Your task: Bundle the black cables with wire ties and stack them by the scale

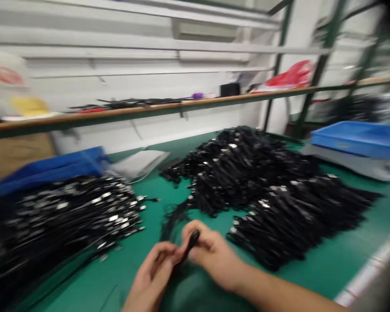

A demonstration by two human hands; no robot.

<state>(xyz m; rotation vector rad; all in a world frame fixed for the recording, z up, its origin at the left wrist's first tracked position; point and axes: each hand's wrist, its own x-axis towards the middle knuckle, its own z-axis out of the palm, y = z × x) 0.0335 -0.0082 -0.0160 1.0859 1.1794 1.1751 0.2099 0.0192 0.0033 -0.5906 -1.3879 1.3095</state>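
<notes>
Both hands meet over the green table point(136, 260) at the bottom centre, holding one black cable point(192, 243). My left hand point(154, 273) pinches its lower part, while my right hand point(216, 255) grips it near the looped upper end. Motion blurs the fingers somewhat. A tangle of thin black strands point(173, 219) lies just behind the hands. To the right is a neat row of bundled black cables point(299, 221), with a larger heap of black cables point(247, 169) behind it. Many black cables with shiny metal ends point(84, 212) cover the left side.
At the back left are a blue bin point(58, 167) and a white bag point(139, 164). A blue tray point(360, 136) stands at the right. Above the table's back runs a shelf point(169, 108) with cables, a black box and a red bag point(290, 77).
</notes>
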